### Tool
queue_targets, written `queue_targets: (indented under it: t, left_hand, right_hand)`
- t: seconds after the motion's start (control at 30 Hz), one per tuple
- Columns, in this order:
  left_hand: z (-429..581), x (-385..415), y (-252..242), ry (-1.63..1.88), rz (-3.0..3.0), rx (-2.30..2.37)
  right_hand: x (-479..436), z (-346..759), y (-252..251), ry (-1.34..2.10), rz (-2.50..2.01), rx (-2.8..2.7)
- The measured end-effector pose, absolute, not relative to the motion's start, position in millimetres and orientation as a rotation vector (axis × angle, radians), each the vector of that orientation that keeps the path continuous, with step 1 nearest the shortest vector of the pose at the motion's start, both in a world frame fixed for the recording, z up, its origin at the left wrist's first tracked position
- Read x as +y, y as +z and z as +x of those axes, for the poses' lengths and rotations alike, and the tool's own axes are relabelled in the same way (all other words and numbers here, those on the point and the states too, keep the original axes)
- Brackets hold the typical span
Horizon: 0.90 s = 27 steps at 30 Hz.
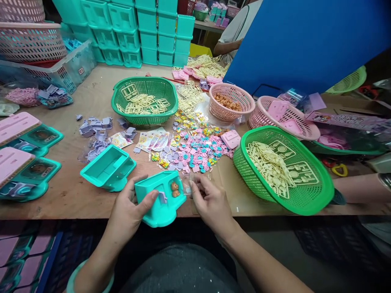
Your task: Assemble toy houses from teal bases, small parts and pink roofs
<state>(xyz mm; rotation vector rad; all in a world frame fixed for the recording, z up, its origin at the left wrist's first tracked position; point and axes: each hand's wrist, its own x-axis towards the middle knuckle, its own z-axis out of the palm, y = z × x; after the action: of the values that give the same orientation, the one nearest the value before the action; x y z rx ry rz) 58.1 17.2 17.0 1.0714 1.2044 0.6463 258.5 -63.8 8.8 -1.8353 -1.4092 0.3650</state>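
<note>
My left hand [130,207] is closed around a teal plastic toy truck body [160,211], tilted above the table's front edge. A small brown bear figure [175,189] sits in its side, with a little purple part [163,197] to the left of the bear. At the truck's right end, my right hand [210,199] pinches a thin clear plastic piece [187,188]; its full shape is partly hidden by the fingers. Just behind my left hand, a second teal truck body [108,167] lies on the table with its hollow side up.
Pink and blue small parts [198,150] lie heaped mid-table, beside loose purple parts [97,130]. Green baskets [145,120] [325,191] hold cream frames; a pink basket [222,116] holds brown figures. Finished-looking pink-topped trucks [39,171] stand left. Another person's arm [360,189] reaches in at right.
</note>
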Motion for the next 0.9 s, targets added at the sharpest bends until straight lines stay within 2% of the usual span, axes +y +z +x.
queue_targets:
  t: [0.17,0.27,0.37,0.57,0.63,0.9]
  left_hand:
    - [64,16,11,0.688,1.239,1.276]
    - [65,17,12,0.708,1.304,1.281]
    - [62,18,15,0.697,1.235,1.208]
    - [53,14,19,0.659,1.175,1.135]
    - [52,13,17,0.640,1.166,1.116]
    - [48,24,7,0.669,1.237,1.053]
  right_hand:
    - [-68,237,10,-0.225,-1.822,-1.652]
    - [-73,230,10,-0.271,-1.777,-1.747]
    - [-73,239,8,0.151,-1.661,-1.724]
    - [-47,263,-12,1.291,-1.269,-1.137]
    - [-40,263,-18,1.529,-1.154,-1.022]
    - [-39,248,-16,1.528,-1.197,-0.819]
